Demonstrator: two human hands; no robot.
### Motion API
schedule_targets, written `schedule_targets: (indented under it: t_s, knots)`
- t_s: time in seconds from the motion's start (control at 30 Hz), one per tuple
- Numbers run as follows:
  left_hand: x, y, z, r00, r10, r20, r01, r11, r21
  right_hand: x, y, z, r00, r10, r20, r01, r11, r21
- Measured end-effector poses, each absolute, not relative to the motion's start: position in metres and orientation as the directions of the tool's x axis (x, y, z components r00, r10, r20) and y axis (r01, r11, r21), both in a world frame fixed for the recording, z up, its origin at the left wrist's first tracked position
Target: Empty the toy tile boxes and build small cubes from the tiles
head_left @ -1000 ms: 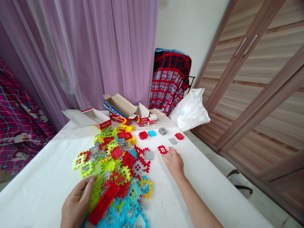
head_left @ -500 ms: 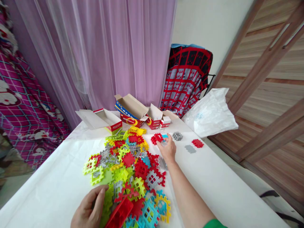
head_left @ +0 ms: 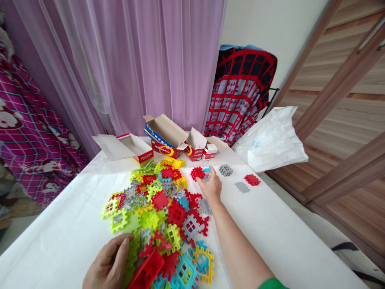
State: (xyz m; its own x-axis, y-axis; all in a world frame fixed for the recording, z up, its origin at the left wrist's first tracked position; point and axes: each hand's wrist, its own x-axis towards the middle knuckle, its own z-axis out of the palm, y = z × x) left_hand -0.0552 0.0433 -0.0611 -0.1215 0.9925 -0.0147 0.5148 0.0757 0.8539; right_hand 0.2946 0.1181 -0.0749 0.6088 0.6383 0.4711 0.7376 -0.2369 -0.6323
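No words legible on packaging, print too small and blurred. White lettering lines side of blue box (head_left: 162, 137); white characters sit beside yellow arc on red box (head_left: 165, 149) beneath. Pale script marks red-and-green box (head_left: 143, 155). Faint blue print crosses white bag (head_left: 267, 140), unreadable.

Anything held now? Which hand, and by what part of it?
Right hand: fingertips at the near right edge of the small red stack; gripped or just touched, can't tell. Left hand: beside the green pieces, no clear hold.
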Motion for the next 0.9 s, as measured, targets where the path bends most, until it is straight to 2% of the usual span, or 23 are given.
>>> schedule_targets:
  t_s: [0.9]
  knots:
    - [-0.0518, 0.0403, -0.0557, -0.141, 0.989, -0.045, 0.481, 0.108, 0.870, 0.2958, 0.1209, -0.0810, 0.582, 0.635, 0.508, 0.768, -0.225, -0.599]
